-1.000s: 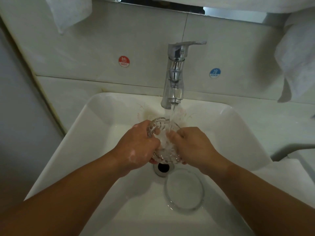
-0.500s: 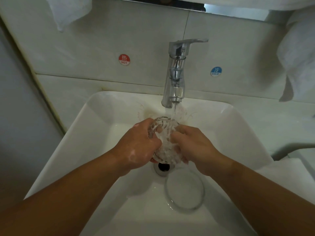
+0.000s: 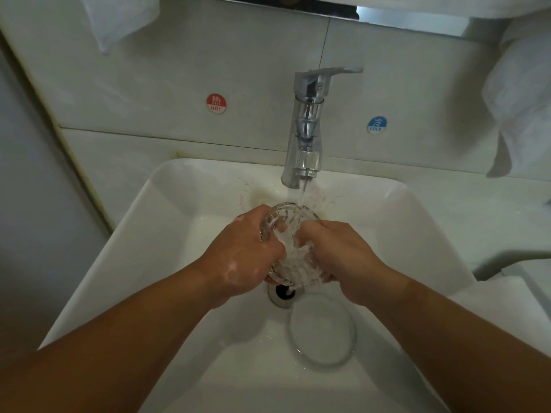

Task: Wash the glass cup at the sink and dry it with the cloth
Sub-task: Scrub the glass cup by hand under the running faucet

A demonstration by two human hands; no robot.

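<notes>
A ribbed clear glass cup (image 3: 293, 257) is held over the drain of the white sink (image 3: 167, 234), under water running from the chrome tap (image 3: 307, 129). My left hand (image 3: 244, 251) grips the cup's left side with curled fingers. My right hand (image 3: 343, 257) holds the right side, its fingers reaching over the rim into the cup. Water foams inside the cup. A white cloth (image 3: 524, 93) hangs on the wall at the right.
A clear glass saucer (image 3: 323, 329) lies in the basin below the drain (image 3: 283, 293). Another white cloth (image 3: 119, 16) hangs at the upper left. Hot (image 3: 216, 103) and cold (image 3: 376, 124) stickers sit on the tiled wall. White counter lies to the right.
My right hand's fingers have shifted a little deeper into the cup. The cup stays under the running water and my left hand keeps its grip.
</notes>
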